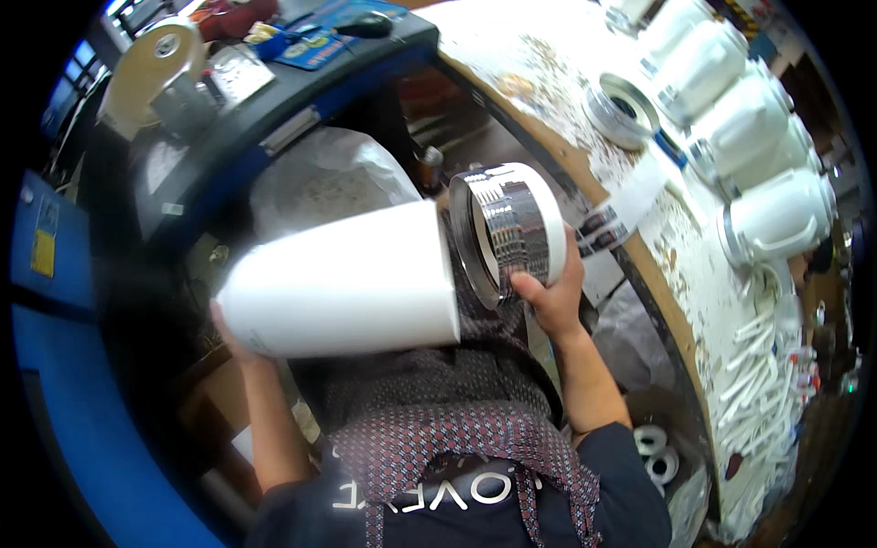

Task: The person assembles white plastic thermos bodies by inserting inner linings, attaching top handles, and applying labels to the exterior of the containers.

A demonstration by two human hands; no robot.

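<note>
A large white tapered cylinder (343, 283) lies almost level in front of my body. My left hand (239, 340) grips its narrower left end, with most of the fingers hidden behind it. In my right hand (554, 297) is a wide ring (513, 233) with a shiny metal band and a white rim. The thumb presses on the band near its lower edge, and the other fingers wrap round the far side. The ring is held just right of the cylinder's wide end, its metal side turned that way; a narrow gap seems to part the two.
On the curved white bench (676, 301) at right stand several white jugs (776, 219), another ring (621, 110) and a heap of white handles (754, 384). A dark machine table (347, 68) is at upper left, near a plastic bag (333, 173). Blue cabinets (78, 393) stand at left.
</note>
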